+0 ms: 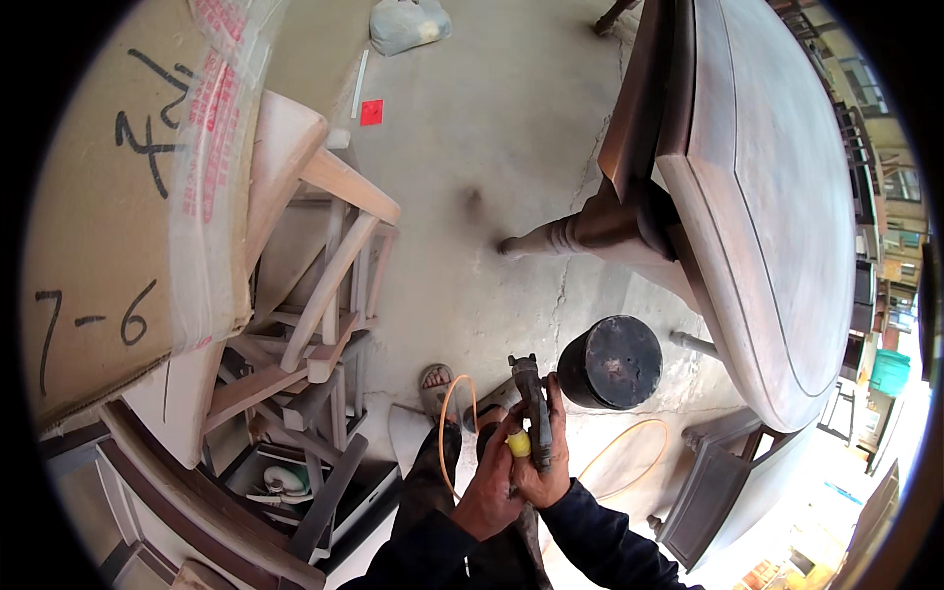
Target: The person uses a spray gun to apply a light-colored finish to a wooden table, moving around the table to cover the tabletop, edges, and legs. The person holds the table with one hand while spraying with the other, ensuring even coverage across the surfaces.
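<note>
The spray gun (532, 405) is held upright before the person's body, between the black drum (612, 362) and the sandalled foot (435, 382). The right hand (549, 474) has its grip wrapped around the gun's body, fingers along the far side, apparently to steady it; the left hand (488, 496) grasps its lower end, close by the yellow fitting (518, 442), probably because two hands support that part better. What the hidden fingertips press cannot be told. An orange hose (447, 425) loops beside the hands, its slack likely leaving the gun free to turn. To the right stands a large table (777, 187), to the left piled wooden frames (329, 285) and a cardboard box (108, 226), seemingly leaving floor between them for standing.
</note>
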A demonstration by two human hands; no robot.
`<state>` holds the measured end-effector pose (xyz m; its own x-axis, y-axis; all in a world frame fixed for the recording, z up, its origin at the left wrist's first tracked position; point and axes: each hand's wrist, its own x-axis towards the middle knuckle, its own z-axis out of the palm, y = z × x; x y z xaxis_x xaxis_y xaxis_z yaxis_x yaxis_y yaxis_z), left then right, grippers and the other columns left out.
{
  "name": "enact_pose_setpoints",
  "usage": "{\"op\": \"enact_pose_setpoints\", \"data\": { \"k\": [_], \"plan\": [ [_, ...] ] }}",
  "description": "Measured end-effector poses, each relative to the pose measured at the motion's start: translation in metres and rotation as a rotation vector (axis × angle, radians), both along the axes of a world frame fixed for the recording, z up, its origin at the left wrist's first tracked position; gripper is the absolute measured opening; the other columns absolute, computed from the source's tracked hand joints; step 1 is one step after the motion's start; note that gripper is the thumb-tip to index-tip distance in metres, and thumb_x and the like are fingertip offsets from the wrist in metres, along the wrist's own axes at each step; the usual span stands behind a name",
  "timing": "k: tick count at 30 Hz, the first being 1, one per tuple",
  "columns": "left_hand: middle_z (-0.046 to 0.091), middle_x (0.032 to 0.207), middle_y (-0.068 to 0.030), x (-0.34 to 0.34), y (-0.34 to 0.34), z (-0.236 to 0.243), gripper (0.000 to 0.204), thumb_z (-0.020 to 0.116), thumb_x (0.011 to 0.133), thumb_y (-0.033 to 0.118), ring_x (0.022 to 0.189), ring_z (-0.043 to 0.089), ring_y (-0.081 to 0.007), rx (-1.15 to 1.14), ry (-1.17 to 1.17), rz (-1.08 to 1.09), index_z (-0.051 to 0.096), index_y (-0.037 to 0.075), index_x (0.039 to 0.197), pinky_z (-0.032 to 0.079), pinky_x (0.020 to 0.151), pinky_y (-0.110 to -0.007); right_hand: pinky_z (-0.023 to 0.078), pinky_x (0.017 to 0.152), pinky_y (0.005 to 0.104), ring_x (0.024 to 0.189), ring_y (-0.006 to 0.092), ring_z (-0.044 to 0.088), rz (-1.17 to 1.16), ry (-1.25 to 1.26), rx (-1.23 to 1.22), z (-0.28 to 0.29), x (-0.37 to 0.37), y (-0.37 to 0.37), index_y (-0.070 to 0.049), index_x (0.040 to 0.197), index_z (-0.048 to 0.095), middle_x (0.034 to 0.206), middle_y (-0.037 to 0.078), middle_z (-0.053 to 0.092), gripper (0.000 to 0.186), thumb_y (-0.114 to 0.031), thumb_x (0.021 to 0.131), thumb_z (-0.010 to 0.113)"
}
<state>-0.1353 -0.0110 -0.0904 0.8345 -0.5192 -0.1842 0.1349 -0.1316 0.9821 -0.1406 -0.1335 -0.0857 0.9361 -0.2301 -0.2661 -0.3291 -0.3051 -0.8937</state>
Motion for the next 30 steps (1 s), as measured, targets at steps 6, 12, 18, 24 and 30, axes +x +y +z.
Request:
{"op": "enact_pose_setpoints", "data": {
  "k": [6, 12, 18, 24, 30],
  "plan": [
    [0.036, 0.149, -0.0243, -0.004, 0.0, -0.012, 0.083, 0.071, 0.079, 0.002, 0.136, 0.042, -0.0375, -0.016, 0.052, 0.097, 0.029, -0.002, 0.15, 0.043, 0.107, -0.042, 0.031, 0.114, 0.046, 0.137, 0.0417, 0.036, 0.213, -0.077, -0.099, 0.002, 0.001, -0.007, 0.009, 0.152, 0.02, 0.152, 0.031, 0.028, 0.089, -0.032, 0.088, 0.067],
    [0.05, 0.126, -0.0152, 0.001, -0.012, -0.021, 0.063, 0.074, 0.083, 0.007, 0.11, 0.058, -0.0248, 0.07, 0.098, 0.391, 0.042, 0.001, 0.138, 0.047, 0.096, -0.037, 0.027, 0.116, 0.0518, 0.14, 0.0502, 0.029, 0.452, 0.035, -0.083, 0.037, 0.008, -0.006, 0.012, 0.152, 0.012, 0.153, 0.035, 0.022, 0.1, -0.04, 0.089, 0.07],
    [0.058, 0.118, -0.0183, 0.043, 0.011, -0.007, 0.049, 0.059, 0.079, -0.005, 0.113, 0.057, -0.0316, 0.043, 0.174, 0.457, 0.052, 0.0, 0.127, 0.045, 0.099, -0.038, 0.046, 0.1, 0.0497, 0.114, 0.0407, 0.06, 0.857, -0.23, -0.372, 0.115, 0.005, -0.106, 0.001, 0.139, 0.051, 0.133, 0.026, 0.055, 0.066, -0.014, 0.078, 0.073],
    [0.062, 0.103, -0.0061, 0.082, 0.034, -0.029, 0.04, 0.059, 0.086, -0.002, 0.089, 0.058, -0.013, -0.104, 0.235, 0.444, 0.053, 0.002, 0.126, 0.049, 0.081, -0.028, 0.019, 0.119, 0.0568, 0.143, 0.0516, 0.027, 0.565, -0.095, -1.055, 0.164, 0.039, -0.271, 0.007, 0.151, 0.029, 0.154, 0.034, 0.029, 0.078, -0.044, 0.097, 0.051],
    [0.069, 0.105, -0.0024, 0.132, 0.041, -0.029, 0.035, 0.074, 0.093, 0.026, 0.092, 0.061, -0.0094, -0.014, 0.339, 0.488, 0.065, 0.002, 0.117, 0.05, 0.081, -0.026, 0.019, 0.119, 0.058, 0.145, 0.0505, 0.026, 0.664, -0.188, -1.177, 0.148, 0.045, -0.299, 0.007, 0.152, 0.028, 0.155, 0.033, 0.028, 0.084, -0.056, 0.098, 0.044]
  ]
}}
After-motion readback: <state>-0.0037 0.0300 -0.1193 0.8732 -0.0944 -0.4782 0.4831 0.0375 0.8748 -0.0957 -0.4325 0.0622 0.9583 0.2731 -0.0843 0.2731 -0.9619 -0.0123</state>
